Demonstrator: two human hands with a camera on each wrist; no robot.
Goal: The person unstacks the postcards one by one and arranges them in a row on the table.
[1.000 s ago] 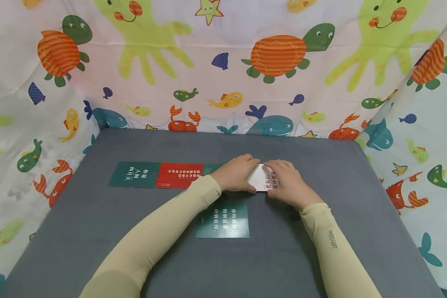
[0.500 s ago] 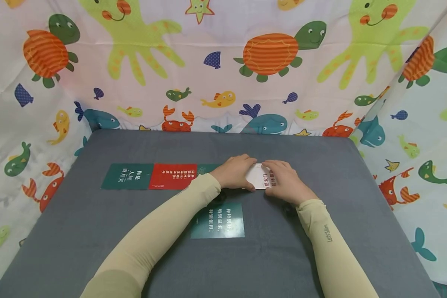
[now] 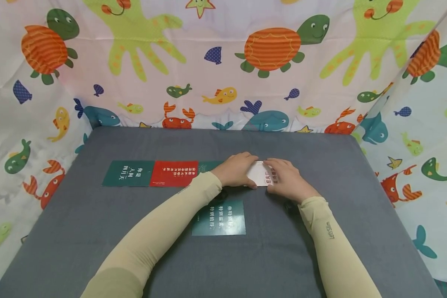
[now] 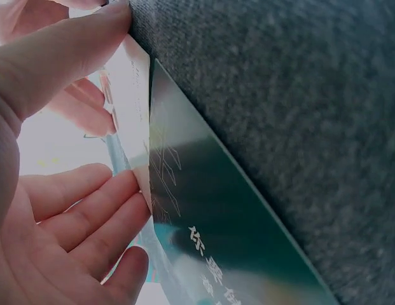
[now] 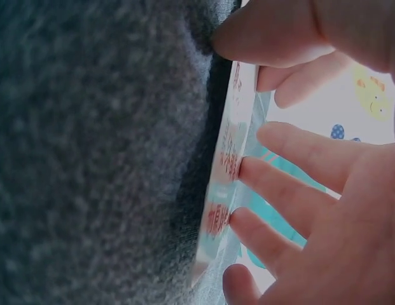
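Grey felt-like cloth covers the surface (image 3: 97,231) we work on, its nap coarse and fuzzy in both wrist views. Between our two hands lies a small white glossy card with red printing (image 3: 261,176), thin and flat; the red characters are too small and blurred for us to read. Our left hand (image 3: 235,170) pinches its left edge, thumb on one side and fingertips (image 4: 130,203) on the other, and our right hand (image 3: 288,181) grips the right edge the same way, fingers (image 5: 280,175) curled along the card's rim. The card sits at the far middle of the surface, at the right end of a row: a dark green rectangular card with white Chinese lettering (image 3: 128,173), then a red rectangular card with white lettering (image 3: 174,174) edge to edge with it, then a green card mostly hidden beneath our left hand (image 3: 208,166). Nearer us lies another dark green glossy card (image 3: 219,218), with three columns of white characters. On our right beige sleeve (image 3: 329,248) a small printed logo reads "Let'sSlim", as best we can tell.
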